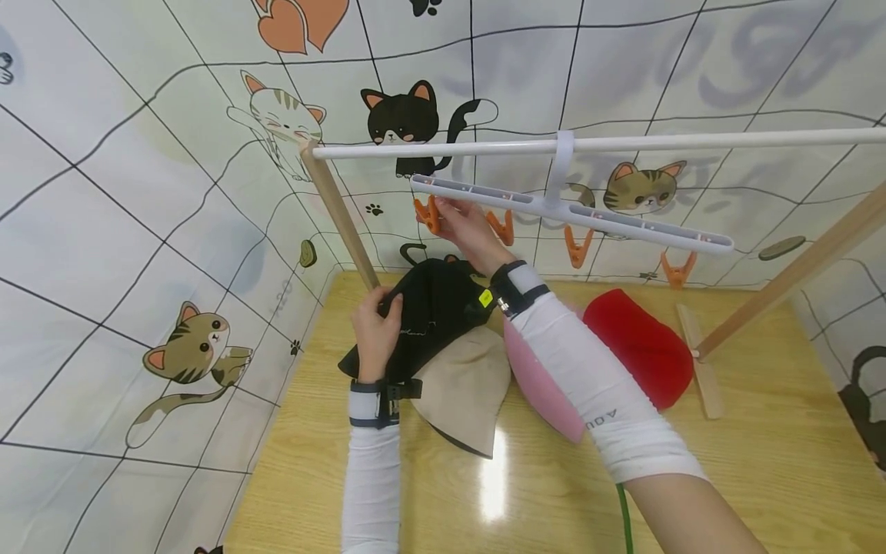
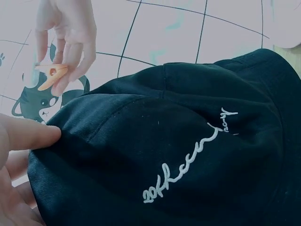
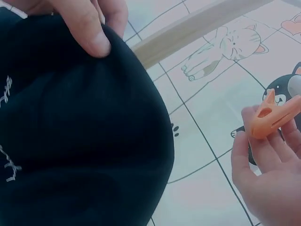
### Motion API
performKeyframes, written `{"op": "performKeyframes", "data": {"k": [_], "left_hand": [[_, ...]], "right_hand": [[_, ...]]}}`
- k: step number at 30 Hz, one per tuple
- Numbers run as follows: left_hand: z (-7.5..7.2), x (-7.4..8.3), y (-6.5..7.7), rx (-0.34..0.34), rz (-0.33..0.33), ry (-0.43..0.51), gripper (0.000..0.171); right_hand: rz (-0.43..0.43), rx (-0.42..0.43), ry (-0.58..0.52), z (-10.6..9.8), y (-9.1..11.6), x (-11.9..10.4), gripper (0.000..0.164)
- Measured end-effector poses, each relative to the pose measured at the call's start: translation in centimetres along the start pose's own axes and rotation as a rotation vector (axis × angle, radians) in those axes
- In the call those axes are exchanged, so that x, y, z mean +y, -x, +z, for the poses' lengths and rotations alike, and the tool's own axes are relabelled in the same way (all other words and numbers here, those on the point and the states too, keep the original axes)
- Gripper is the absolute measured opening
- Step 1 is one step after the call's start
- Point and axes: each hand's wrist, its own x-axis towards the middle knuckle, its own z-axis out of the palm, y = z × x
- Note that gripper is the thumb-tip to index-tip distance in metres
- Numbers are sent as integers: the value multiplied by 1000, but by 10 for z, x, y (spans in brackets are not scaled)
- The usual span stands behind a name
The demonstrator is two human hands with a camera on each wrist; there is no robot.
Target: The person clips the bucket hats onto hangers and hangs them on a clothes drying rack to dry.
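My left hand (image 1: 377, 332) pinches the edge of a black hat (image 1: 436, 308) between thumb and fingers, lifting that edge. White stitched lettering runs across the hat (image 2: 188, 165) in the left wrist view. Up at the left end of a white hanger (image 1: 498, 198), my right hand (image 1: 471, 232) holds an orange clip (image 1: 428, 215) with its fingers. This clip (image 3: 277, 117) is seen close up in the right wrist view, lying against the fingers. The hat's held edge is below and to the left of the clip in the head view.
The hanger hooks over a white rod (image 1: 692, 143) on wooden posts (image 1: 342, 219). More orange clips (image 1: 577, 246) hang along it. On the wooden table (image 1: 304, 469) lie a beige hat (image 1: 467, 377), a pink item (image 1: 543, 385) and a red item (image 1: 640, 346). A cat-print wall covering (image 1: 187, 346) stands behind.
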Motion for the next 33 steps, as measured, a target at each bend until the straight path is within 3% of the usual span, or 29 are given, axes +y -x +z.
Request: {"op": "performKeyframes", "data": {"k": [6, 14, 24, 33], "left_hand": [[3, 2, 0, 10, -15, -18, 16], [6, 6, 1, -40, 18, -92, 18], [4, 15, -1, -100, -18, -118, 15], [9, 27, -6, -67, -18, -100, 17]], "right_hand": [[17, -41, -107, 3, 3, 2, 37], [34, -175, -110, 4, 8, 3, 43], [41, -304, -154, 5, 11, 4, 40], [35, -381, -268, 3, 15, 7, 33]]}}
